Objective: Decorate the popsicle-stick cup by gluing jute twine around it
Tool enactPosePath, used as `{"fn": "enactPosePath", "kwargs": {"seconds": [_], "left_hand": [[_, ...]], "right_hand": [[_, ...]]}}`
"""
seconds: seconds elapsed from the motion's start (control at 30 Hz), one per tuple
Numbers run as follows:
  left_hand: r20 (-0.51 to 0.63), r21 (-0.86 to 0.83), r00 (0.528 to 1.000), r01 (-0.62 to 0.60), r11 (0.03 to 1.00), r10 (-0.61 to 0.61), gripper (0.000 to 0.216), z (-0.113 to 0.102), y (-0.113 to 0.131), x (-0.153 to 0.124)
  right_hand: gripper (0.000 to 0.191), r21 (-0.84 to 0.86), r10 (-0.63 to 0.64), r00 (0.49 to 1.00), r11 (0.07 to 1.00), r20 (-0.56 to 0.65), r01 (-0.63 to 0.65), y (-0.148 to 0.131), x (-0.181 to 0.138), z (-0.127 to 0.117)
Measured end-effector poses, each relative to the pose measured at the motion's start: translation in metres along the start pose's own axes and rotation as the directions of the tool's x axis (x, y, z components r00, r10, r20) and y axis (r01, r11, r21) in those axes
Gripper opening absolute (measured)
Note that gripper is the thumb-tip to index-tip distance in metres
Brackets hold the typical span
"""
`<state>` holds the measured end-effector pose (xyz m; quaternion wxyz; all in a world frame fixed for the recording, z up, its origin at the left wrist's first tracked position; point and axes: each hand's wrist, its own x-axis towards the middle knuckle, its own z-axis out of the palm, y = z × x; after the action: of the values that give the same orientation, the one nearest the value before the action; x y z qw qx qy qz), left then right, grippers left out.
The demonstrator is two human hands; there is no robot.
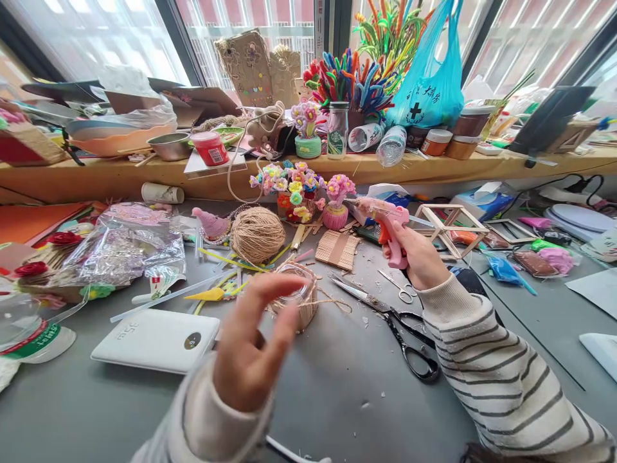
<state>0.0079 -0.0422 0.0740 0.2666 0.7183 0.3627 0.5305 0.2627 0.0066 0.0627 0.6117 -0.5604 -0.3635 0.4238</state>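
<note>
Left hand (248,344): looks empty; thumb and forefinger spread, gap between the tips, motion-blurred. Rest of the fingers curled, partly hidden.
Stick-clad jar (309,313): upright on the counter (332,399), just beyond the left fingertips as I look at it. Contact: can't tell, hand overlaps it.
Right hand (424,254): wrapped round the handle of the pink glue gun (396,251), held up off the counter. Trigger pressed or not: can't tell.
Key relation: jar lies left of the gun and closer to the person. Gun's barrel runs crosswise, nozzle leftward, toward the pink flower pot (336,217) rather than down at the jar. Left hand is the nearer one.
Jar build: clear, glossy, round inside; flat pale wood strips outside, standing vertical.
Twine tail (336,300): thin, fuzzy, tan; loops out to the jar's right.
Twine ball (259,235): coarse, round, behind the jar.
Black-handled scissors (385,308): metal blades, lying diagonal between jar and right sleeve, tips toward the stick mat (337,251).
</note>
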Motion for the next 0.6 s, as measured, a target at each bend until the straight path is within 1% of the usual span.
{"fn": "enactPosePath", "kwargs": {"seconds": [0.03, 0.07, 0.1, 0.17, 0.2, 0.27, 0.3, 0.4, 0.5, 0.6], "left_hand": [[0.077, -0.075, 0.994, 0.077, 0.994, -0.071, 0.022, 0.013, 0.006, -0.011], [0.173, -0.153, 0.976, 0.160, 0.975, -0.133, 0.028, 0.026, 0.010, -0.020], [0.265, -0.206, 0.944, 0.254, 0.945, -0.196, 0.035, 0.039, 0.012, -0.027], [0.415, -0.240, 0.857, 0.426, 0.872, -0.305, 0.048, 0.064, 0.010, -0.030], [0.427, -0.239, 0.835, 0.474, 0.848, -0.346, 0.054, 0.074, 0.007, -0.026], [0.391, -0.224, 0.826, 0.513, 0.828, -0.406, 0.059, 0.091, -0.001, -0.014], [0.372, -0.220, 0.828, 0.518, 0.827, -0.420, 0.055, 0.097, -0.005, -0.008], [0.363, -0.235, 0.842, 0.498, 0.835, -0.400, 0.031, 0.112, -0.011, 0.005], [0.320, -0.221, 0.858, 0.480, 0.849, -0.402, 0.025, 0.121, -0.011, 0.005], [0.284, -0.194, 0.873, 0.458, 0.868, -0.397, 0.024, 0.124, -0.010, 0.001]], "right_hand": [[0.049, 0.056, 0.003, 1.000, 0.998, 0.010, -0.004, -0.001, -0.001, 0.002], [0.049, 0.107, 0.006, 1.000, 0.994, 0.023, -0.009, -0.001, -0.003, 0.005], [0.050, 0.153, 0.010, 0.999, 0.988, 0.040, -0.016, -0.002, -0.006, 0.008], [0.054, 0.226, 0.009, 0.996, 0.974, 0.084, -0.028, -0.005, -0.012, 0.013], [0.055, 0.254, 0.005, 0.994, 0.967, 0.108, -0.033, -0.006, -0.016, 0.016], [0.055, 0.295, -0.009, 0.989, 0.955, 0.148, -0.036, -0.009, -0.023, 0.021], [0.053, 0.308, -0.016, 0.986, 0.951, 0.165, -0.036, -0.010, -0.026, 0.023], [0.049, 0.321, -0.030, 0.978, 0.946, 0.207, -0.039, -0.011, -0.033, 0.026], [0.047, 0.296, -0.019, 0.968, 0.954, 0.251, -0.058, -0.009, -0.037, 0.027], [0.048, 0.241, -0.005, 0.955, 0.968, 0.297, -0.070, -0.006, -0.039, 0.026]]}}
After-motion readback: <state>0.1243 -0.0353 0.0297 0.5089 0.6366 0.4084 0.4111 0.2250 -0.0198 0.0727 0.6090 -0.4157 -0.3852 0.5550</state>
